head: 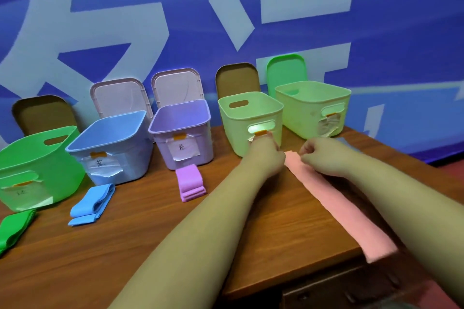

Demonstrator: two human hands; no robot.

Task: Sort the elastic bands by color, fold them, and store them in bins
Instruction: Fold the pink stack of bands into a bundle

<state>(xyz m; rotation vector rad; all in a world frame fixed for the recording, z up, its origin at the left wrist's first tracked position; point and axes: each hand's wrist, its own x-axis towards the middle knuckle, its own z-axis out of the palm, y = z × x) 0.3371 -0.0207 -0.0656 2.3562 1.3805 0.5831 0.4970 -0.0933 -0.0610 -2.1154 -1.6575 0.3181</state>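
Note:
A long pink elastic band [336, 198] lies stretched across the right part of the wooden table [125, 246], its near end hanging over the table edge. My left hand [266, 155] and my right hand [319, 155] pinch the band's far end from either side, just in front of a pale green bin [251, 118]. A folded purple band [190, 183] lies before the purple bin [180, 130]. A folded blue band [93, 204] lies before the blue bin [113, 148]. A green band [15, 228] lies at the far left, before the bright green bin [37, 168].
A second pale green bin [313, 108] stands at the back right. Lids lean against the blue wall behind the bins. The table's right edge runs close under my right forearm, with a drawer front below it.

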